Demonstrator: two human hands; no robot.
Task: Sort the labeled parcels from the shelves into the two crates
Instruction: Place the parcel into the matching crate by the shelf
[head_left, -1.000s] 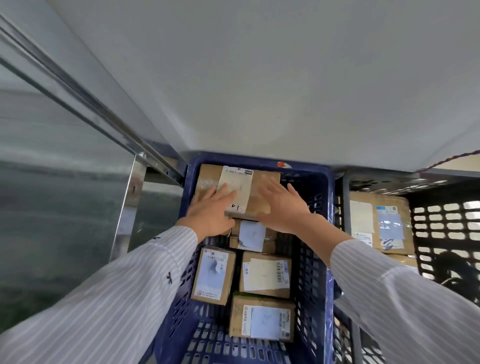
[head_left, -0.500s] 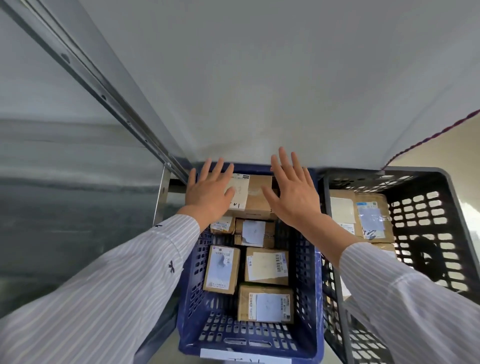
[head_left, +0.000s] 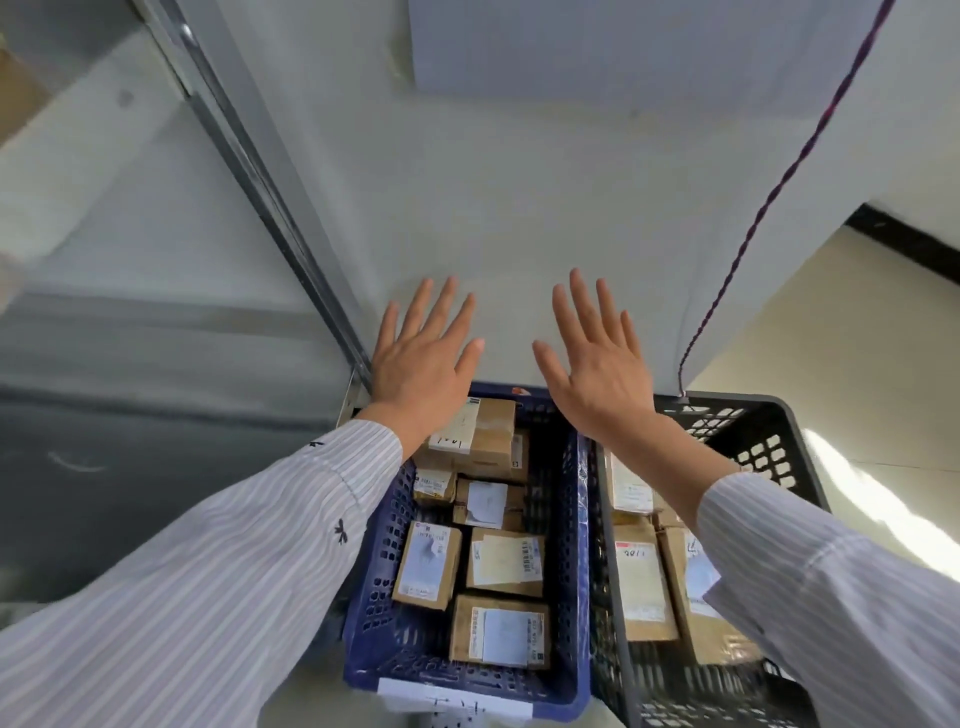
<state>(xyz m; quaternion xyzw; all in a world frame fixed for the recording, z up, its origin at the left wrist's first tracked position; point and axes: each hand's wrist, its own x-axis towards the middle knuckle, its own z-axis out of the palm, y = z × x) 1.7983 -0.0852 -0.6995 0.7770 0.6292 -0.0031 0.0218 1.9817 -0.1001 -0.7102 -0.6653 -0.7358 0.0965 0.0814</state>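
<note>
Head view: both hands are in the middle of the frame, backs to the camera. The left hand (head_left: 421, 358) is spread flat with straight fingers and grasps nothing. The right hand (head_left: 597, 369) is spread the same way and is also empty. Their fingertips point toward the pale wall (head_left: 519, 182) that fills the upper centre. White striped sleeves (head_left: 208, 597) run off to the lower corners.

Below the hands, at lower centre, is a blue perforated plastic crate (head_left: 558, 519) with a white paper tag (head_left: 452, 699) on its near rim. It holds brown cardboard parcels with white labels. The topmost parcel (head_left: 488, 431) lies at the far end, just under the left wrist, with handwriting on its label. Further labelled boxes (head_left: 506, 561) lie lower in the crate, nearer the bottom of the frame.

Touching its right side is a black perforated plastic crate (head_left: 763, 447), which holds more labelled cardboard parcels (head_left: 641, 587), partly hidden by the right forearm.

A grey metal shelf post (head_left: 270, 208) slants from the upper left down to the blue crate's far left corner. A dark red twisted cord (head_left: 779, 192) runs from the upper right down to the black crate's far rim.
</note>
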